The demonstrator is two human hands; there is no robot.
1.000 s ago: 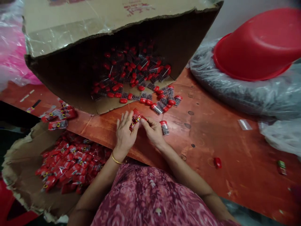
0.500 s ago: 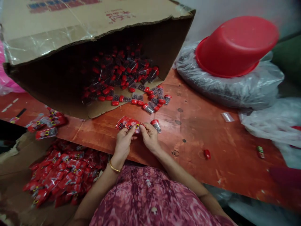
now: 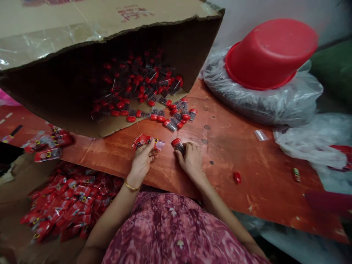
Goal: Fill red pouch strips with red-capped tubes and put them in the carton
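My left hand (image 3: 142,161) pinches a few flat red printed plastic sleeves (image 3: 143,140), fanned out above the table near its front edge. To the right, my right hand (image 3: 190,157) has its fingers around a small clear bottle (image 3: 178,145) with a red cap and dark contents. The cap end points up and left, away from my palm. Beyond both hands, several similar red-capped bottles (image 3: 171,124) lie loose on the table at the mouth of a cardboard box (image 3: 118,131), and more are heaped inside it.
At the left edge lie several filled red packets (image 3: 48,154), above a lower carton holding a heap of red packets (image 3: 66,201). On the right are a red tub (image 3: 272,55) upturned on a plastic bag (image 3: 247,104), a loose red cap (image 3: 237,178) and a small battery-like cylinder (image 3: 296,174).
My right hand has left the red sleeves and moved right, closing around the bottle beside it. My left hand keeps the sleeves. The whole view has shifted slightly.
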